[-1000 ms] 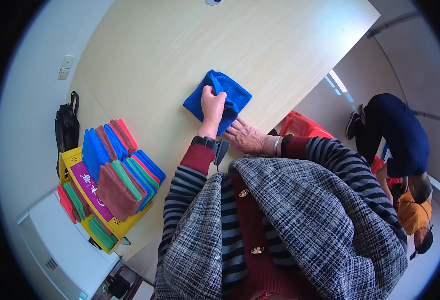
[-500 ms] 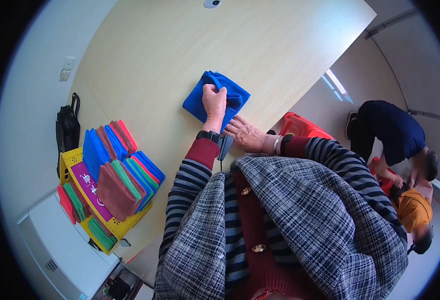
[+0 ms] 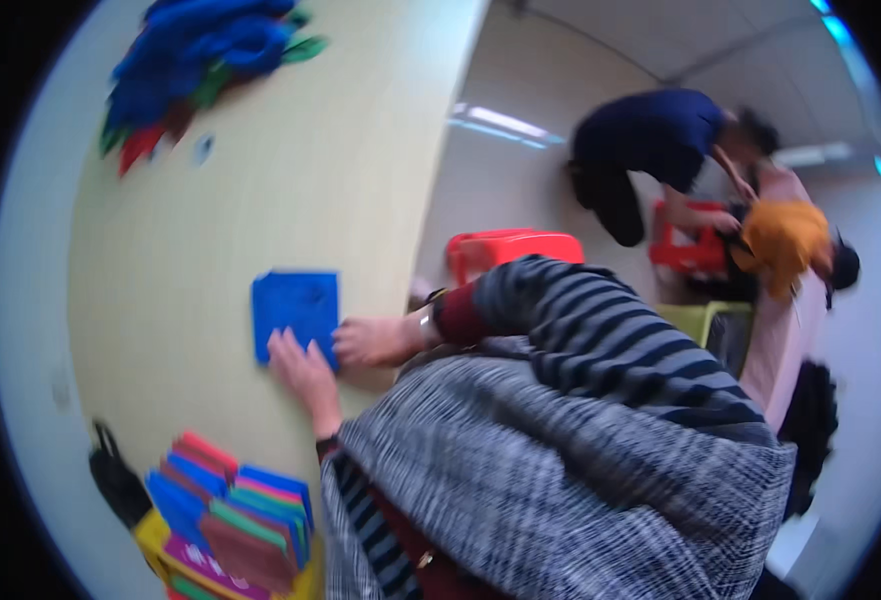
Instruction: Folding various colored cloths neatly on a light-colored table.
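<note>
A blue cloth (image 3: 295, 310), folded into a flat square, lies on the pale wooden table (image 3: 260, 170) near its right edge. My left hand (image 3: 303, 367) lies flat with its fingertips on the cloth's near edge. My right hand (image 3: 375, 340) rests on the table at the cloth's near right corner, fingers touching it. Neither hand grips the cloth. Both sleeves are striped, under a grey checked garment.
A yellow crate (image 3: 175, 560) of folded cloths in many colours stands at the lower left, a black bag (image 3: 118, 480) beside it. A heap of blue, red and green cloths (image 3: 200, 60) lies at the table's far end. Red stools (image 3: 510, 250) and two people (image 3: 660, 150) are to the right.
The view has swung sharply. The cloth, loosely bunched before, now lies as a flat square. My left hand has moved from its top to its near edge.
</note>
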Tool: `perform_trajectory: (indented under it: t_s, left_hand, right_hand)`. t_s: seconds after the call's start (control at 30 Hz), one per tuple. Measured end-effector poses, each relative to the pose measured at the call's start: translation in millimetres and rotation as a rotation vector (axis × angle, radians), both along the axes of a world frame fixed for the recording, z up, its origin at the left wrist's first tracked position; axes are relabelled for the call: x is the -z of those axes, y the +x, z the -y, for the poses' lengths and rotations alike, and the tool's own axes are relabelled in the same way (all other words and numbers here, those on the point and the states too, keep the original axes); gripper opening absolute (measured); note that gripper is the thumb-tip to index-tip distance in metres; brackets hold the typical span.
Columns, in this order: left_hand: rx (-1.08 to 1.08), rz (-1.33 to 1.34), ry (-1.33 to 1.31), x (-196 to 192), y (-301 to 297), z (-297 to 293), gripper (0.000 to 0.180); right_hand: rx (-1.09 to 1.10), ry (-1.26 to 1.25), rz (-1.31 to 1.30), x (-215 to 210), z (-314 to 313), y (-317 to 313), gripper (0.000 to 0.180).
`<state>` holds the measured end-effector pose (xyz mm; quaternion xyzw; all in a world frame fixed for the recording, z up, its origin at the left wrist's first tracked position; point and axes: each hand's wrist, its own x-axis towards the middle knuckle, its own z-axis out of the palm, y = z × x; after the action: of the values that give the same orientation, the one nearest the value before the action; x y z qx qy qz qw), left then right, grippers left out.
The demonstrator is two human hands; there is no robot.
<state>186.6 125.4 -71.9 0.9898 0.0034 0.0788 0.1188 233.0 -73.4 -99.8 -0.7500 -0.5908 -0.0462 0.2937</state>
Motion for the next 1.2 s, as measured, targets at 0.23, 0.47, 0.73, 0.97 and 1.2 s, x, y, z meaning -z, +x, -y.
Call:
perform_trajectory:
  t_s: [0.23,0.47,0.73,0.97,1.2]
  left_hand:
    - [-0.018,-0.117,0.288,20.8,2.8,10.8,0.073]
    - [-0.039,0.002,0.154,47.0,3.3,1.0,0.097]
    - [-0.088,-0.118,0.221,18.8,-9.0,-5.5,0.101]
    - [-0.071,-0.103,0.108,15.3,-15.1,9.6,0.091]
    - [0.008,-0.091,0.095,14.8,-53.8,5.1,0.081]
  right_hand:
    - [0.002,-0.172,-0.298,-44.4,-16.4,30.7,0.024]
    - [0.27,0.224,0.079,2.6,-55.5,70.5,0.039]
    - [0.198,0.254,-0.104,-7.8,-62.1,85.4,0.039]
    - [0.434,-0.145,-0.074,-8.3,-58.7,106.7,0.055]
    - [0.404,-0.213,0.05,-8.7,-76.1,115.5,0.05]
